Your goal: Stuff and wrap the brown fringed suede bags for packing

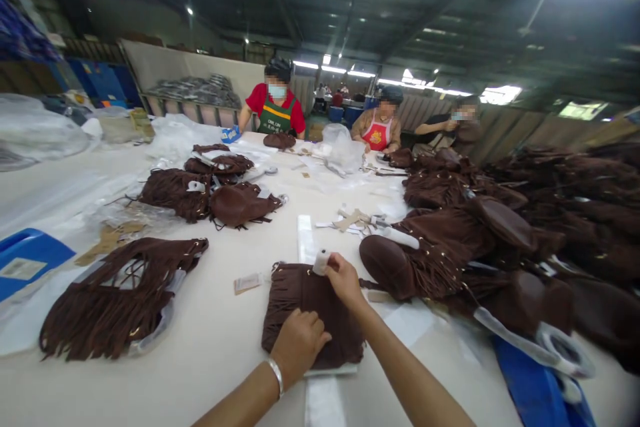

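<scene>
While the left hand point(299, 345) rests half open, its fingers loosely bent, on a dark brown fringed bag point(321, 301), the right hand point(343, 278) pinches a white wrapping point(321, 263) at the bag's upper edge between thumb and fingers. The bag lies on the white counter point(220, 330), just beside a tag point(247, 283), with a heap of brown bags point(450, 233) to its right.

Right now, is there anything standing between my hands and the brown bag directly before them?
Nothing visible: your left hand rests directly on the bag, and your right hand pinches a white piece at its far edge. The tag lies off to the left.
</scene>
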The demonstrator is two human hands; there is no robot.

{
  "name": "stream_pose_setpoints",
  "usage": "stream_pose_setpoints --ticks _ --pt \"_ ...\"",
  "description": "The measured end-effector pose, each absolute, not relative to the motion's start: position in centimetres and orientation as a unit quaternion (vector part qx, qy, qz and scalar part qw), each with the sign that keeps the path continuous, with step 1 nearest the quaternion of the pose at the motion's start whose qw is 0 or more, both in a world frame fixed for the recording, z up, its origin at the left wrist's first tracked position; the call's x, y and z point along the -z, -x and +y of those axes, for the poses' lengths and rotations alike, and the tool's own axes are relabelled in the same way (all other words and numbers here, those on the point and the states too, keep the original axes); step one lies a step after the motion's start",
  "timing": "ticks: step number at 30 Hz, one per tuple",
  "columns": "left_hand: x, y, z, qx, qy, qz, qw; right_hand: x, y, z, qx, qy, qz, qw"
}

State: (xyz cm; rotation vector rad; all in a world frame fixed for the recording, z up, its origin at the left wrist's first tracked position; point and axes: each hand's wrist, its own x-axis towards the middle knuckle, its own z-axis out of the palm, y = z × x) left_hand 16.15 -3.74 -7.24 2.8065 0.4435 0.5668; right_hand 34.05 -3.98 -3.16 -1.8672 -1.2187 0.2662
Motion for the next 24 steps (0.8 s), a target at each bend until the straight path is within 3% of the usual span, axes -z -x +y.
stream_pose_setpoints --ticks 4,8,11,24 --pt "8.2 -15.9 -3.4 -0.205 -0.946 0.186 0.169 4.4 -32.9 -6.5 -0.084 0.709 -0.576 0.399" --pt "9.1 -15.5 -3.1 -0.274 -0.883 0.242 0.294 5.4 -32.7 -8.8 -0.014 0.675 -0.688 0.268" --pt "9.4 -15.5 -2.9 -0.322 -0.852 0.265 0.316 5.8 -32.7 -9.0 -0.001 0.677 -0.707 0.206" --pt "9.3 -15.5 -2.4 -0.250 -0.914 0.202 0.247 6.8 -31.9 -9.2 -0.043 0.701 -0.675 0.226"
